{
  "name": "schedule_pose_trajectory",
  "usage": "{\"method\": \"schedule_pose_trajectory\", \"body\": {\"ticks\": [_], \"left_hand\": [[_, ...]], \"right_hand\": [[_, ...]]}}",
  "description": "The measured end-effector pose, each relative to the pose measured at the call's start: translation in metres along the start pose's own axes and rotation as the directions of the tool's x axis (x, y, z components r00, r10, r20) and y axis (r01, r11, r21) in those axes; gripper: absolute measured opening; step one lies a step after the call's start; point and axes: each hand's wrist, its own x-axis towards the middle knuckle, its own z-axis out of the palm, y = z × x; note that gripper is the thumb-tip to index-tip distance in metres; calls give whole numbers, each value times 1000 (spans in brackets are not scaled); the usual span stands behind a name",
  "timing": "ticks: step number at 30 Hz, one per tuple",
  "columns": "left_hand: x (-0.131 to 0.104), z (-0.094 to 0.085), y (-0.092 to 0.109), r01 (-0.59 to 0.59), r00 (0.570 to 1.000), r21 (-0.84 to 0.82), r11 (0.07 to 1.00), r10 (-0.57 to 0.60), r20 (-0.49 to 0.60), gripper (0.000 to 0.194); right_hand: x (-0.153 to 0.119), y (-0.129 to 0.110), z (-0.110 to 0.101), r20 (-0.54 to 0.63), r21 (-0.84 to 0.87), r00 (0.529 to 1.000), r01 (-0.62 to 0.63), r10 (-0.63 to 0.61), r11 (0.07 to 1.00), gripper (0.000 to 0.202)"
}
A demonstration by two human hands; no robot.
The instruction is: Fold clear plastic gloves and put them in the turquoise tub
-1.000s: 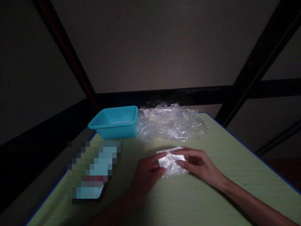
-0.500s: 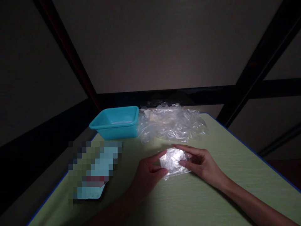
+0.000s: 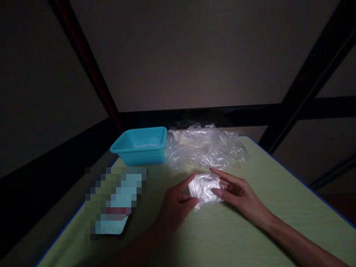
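A small folded packet of clear plastic [image 3: 205, 190], shiny and wrinkled, is held between my two hands just above the table. My left hand [image 3: 178, 202] grips its left edge, thumb at the lower corner and forefinger at the upper corner. On the other side, my right hand [image 3: 236, 191] has its thumb on the front face and fingers behind the right edge, with the forefinger stretched past the top. What lies inside the plastic, if anything, I cannot make out.
A turquoise plastic basin [image 3: 141, 150] stands at the back left. Beside it spreads a heap of crumpled clear plastic bags [image 3: 208, 146]. A phone-like flat object [image 3: 115, 226], mostly pixelated, lies at the left of the pale green table [image 3: 222, 237]. A wall rises behind.
The view has shifted slightly. My right forefinger has lifted a little off the packet's top edge, while both hands keep hold of the packet in nearly the same place.
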Motion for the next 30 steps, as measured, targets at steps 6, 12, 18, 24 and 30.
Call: {"method": "schedule_pose_trajectory", "body": {"ticks": [6, 12, 18, 24, 30], "left_hand": [[-1, 1, -1, -19, 1000, -3, 1000, 19, 22, 71], [-1, 2, -1, -23, 1000, -45, 999, 22, -15, 69], [0, 5, -2, 39, 998, -36, 999, -40, -52, 69], [-1, 8, -5, 44, 999, -147, 988, -47, -19, 74], [0, 5, -10, -15, 998, -185, 983, 5, -56, 84]], "right_hand": [[-1, -1, 2, -28, -159, 999, -32, 28, 987, 27], [-1, 2, 4, -64, -167, 996, -68, 58, 984, 38], [1, 2, 2, -133, -106, 991, -47, 33, 993, 34], [1, 4, 2, -149, -170, 989, -38, 12, 985, 30], [1, 5, 0, -211, -115, 977, -55, 30, 992, 31]]}}
